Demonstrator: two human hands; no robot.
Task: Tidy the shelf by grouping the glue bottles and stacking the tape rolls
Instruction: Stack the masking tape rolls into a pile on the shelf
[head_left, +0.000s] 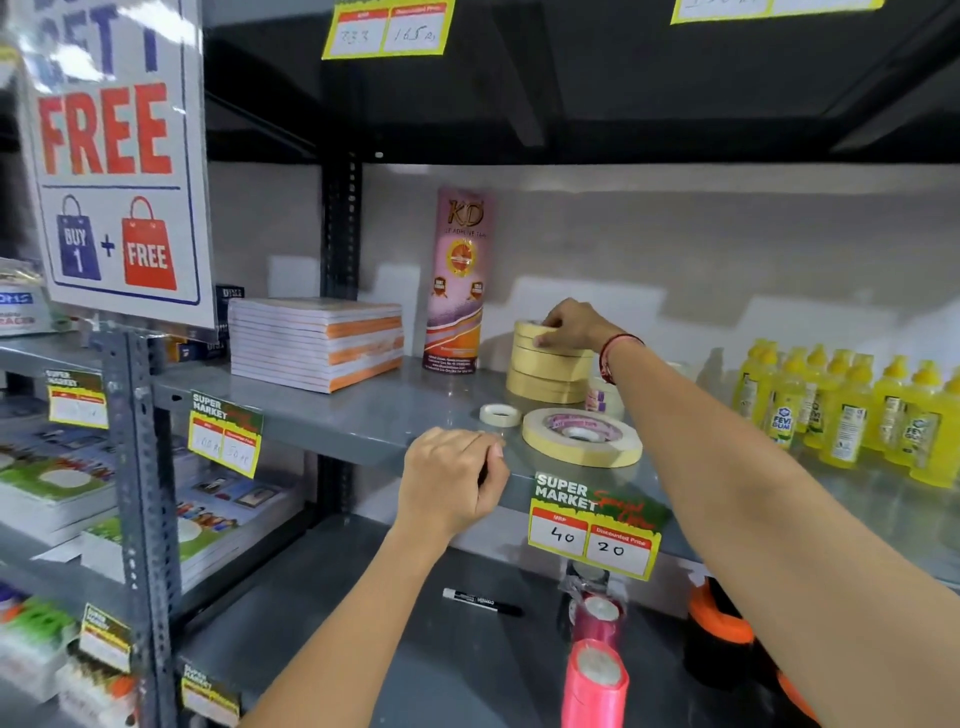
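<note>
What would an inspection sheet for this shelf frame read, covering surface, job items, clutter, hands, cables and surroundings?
Surface: grey metal shelf, price tag clipped to its front edge.
Job's things: stack of tape rolls at the back; wide tape roll and small tape roll lying flat, apart, near the front; yellow glue bottles grouped upright at the right.
Clutter: pile of notebooks and tall tape tube at the left of the stack.
Hands: right hand on the top roll of the stack; left hand on the shelf's front edge, holding nothing.
Cables: nothing seen.
Surroundings: promotional sign at the left; marker and ribbon spools on the shelf below.
</note>
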